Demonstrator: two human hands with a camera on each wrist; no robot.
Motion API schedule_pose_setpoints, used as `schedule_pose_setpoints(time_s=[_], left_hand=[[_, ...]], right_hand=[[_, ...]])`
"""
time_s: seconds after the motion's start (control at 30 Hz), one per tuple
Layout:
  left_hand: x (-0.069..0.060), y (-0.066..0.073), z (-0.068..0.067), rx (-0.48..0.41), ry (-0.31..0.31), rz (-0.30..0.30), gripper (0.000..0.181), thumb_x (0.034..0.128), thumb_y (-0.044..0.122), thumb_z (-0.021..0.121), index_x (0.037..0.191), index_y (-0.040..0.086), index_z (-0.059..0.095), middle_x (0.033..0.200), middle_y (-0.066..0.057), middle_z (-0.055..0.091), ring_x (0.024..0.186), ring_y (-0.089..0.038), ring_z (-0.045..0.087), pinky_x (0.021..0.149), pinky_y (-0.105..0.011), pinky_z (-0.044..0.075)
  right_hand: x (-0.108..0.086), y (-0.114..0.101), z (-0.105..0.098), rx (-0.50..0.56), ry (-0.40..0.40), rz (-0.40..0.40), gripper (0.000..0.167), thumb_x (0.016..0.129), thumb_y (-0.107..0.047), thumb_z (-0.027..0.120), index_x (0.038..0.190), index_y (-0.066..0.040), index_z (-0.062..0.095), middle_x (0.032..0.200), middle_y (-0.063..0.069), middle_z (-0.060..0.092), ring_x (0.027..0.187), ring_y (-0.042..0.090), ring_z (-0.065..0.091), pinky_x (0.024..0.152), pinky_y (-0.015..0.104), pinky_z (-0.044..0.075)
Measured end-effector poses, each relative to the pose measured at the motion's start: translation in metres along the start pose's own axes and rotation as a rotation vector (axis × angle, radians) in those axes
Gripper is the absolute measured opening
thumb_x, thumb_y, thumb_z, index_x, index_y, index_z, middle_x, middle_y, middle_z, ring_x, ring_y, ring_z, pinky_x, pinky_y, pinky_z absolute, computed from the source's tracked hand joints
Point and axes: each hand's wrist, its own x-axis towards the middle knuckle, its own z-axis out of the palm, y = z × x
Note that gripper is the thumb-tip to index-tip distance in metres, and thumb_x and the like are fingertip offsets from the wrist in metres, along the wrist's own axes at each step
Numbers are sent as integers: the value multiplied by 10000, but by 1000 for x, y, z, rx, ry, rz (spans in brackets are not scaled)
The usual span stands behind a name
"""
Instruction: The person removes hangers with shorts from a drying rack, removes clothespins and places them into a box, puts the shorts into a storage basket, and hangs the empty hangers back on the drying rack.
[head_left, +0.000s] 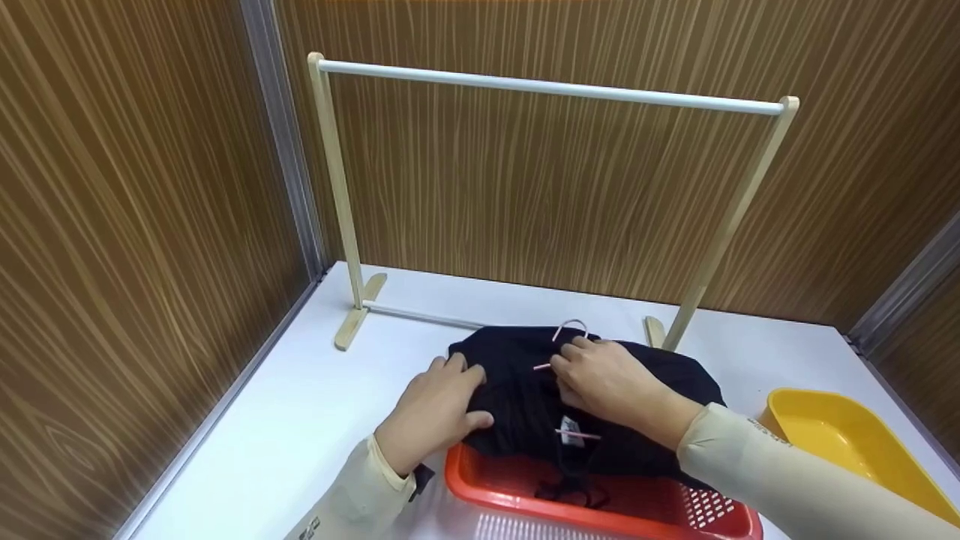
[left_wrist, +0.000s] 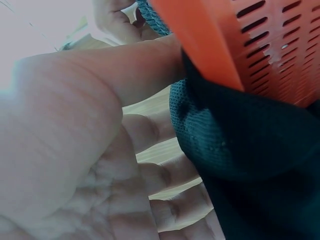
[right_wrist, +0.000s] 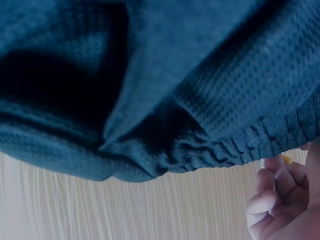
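A black garment [head_left: 510, 397] is bunched over the back of a red basket [head_left: 540, 506]. Its gathered elastic edge [right_wrist: 240, 150] shows in the right wrist view. A thin pink hanger [head_left: 571, 322] lies partly hidden in the cloth, its hook standing up at the back. My right hand [head_left: 611, 382] grips the hanger just below the hook, fingers curled. My left hand [head_left: 439, 409] rests against the garment's left side, fingers spread, thumb apart. In the left wrist view that hand's fingers [left_wrist: 172, 170] extend past the cloth's edge. A white label [head_left: 571, 432] shows near the front.
Behind the basket stands a rack with a white top bar [head_left: 547, 86] and wooden legs [head_left: 337, 172]. A yellow tray [head_left: 832, 435] sits at the right. Wood-grain panels [head_left: 525, 187] enclose the white table [head_left: 330, 405].
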Motion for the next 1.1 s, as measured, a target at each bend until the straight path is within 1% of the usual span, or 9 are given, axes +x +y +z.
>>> schedule_pose_setpoints(time_s=[0.2, 0.37, 0.6, 0.73, 0.77, 0.83, 0.93, 1.0, 1.1], left_hand=[[1, 0, 0, -12, -19, -12, 484, 895, 429, 796, 1210, 80, 677, 1125, -144, 618, 1000, -305, 590, 797, -473, 539], [2, 0, 1, -15, -19, -7, 474, 895, 423, 798, 1201, 81, 679, 1119, -143, 619, 988, -303, 585, 793, -471, 537], [3, 1, 2, -25, -21, -28, 561, 900, 421, 793, 1286, 34, 667, 1200, -162, 615, 1073, -329, 574, 854, -487, 537], [3, 0, 3, -11, -20, -19, 574, 902, 430, 785, 1295, 25, 682, 1214, -164, 610, 1076, -331, 568, 857, -482, 532], [4, -1, 3, -11, -22, -18, 572, 903, 433, 783, 1293, 26, 686, 1215, -165, 609, 1075, -330, 567, 858, -481, 531], [4, -2, 3, -18, -22, -21, 570, 900, 431, 787, 1290, 28, 688, 1212, -166, 609, 1070, -330, 566, 858, -484, 529], [4, -3, 3, -35, -18, -25, 575, 893, 423, 795, 1298, 31, 682, 1203, -166, 606, 1063, -331, 559, 850, -487, 524], [3, -4, 4, -48, -15, -21, 586, 893, 415, 796, 1319, 32, 671, 1198, -167, 603, 1055, -333, 553, 843, -485, 518], [2, -5, 5, -59, -14, -16, 596, 901, 406, 788, 1346, 31, 657, 1204, -172, 595, 1051, -338, 542, 835, -483, 510]], right_hand=[[0, -1, -2, 2, 8, -12, 188, 790, -133, 745, 761, -93, 564, 681, 20, 532, 626, 238, 532, 499, 387, 468], [1, -2, -7, 0, 20, -21, 199, 791, -134, 738, 751, -96, 547, 668, 12, 522, 612, 226, 525, 474, 378, 457], [6, -5, -26, 14, 19, -13, 180, 794, -134, 720, 783, -97, 544, 713, 11, 535, 663, 218, 558, 514, 370, 492], [3, -6, -42, 27, 47, 0, 186, 766, -147, 723, 788, -113, 541, 735, -5, 512, 676, 198, 531, 520, 359, 478], [1, -7, -47, 33, 52, 9, 177, 769, -161, 729, 804, -110, 563, 748, -7, 519, 687, 196, 532, 530, 361, 482], [-4, -8, -55, 42, 72, 36, 171, 783, -196, 746, 875, -86, 652, 807, 3, 581, 736, 202, 577, 567, 373, 515], [-17, -11, -68, 67, 105, 108, 308, 815, -232, 771, 1076, -70, 747, 965, 23, 693, 870, 212, 665, 668, 390, 576], [-30, -12, -74, 84, 139, 156, 413, 814, -229, 784, 1198, -80, 747, 1069, 31, 725, 952, 213, 698, 716, 401, 595], [-51, -9, -81, 114, 185, 220, 483, 793, -194, 801, 1258, -86, 729, 1116, 40, 732, 964, 217, 717, 720, 409, 604]])
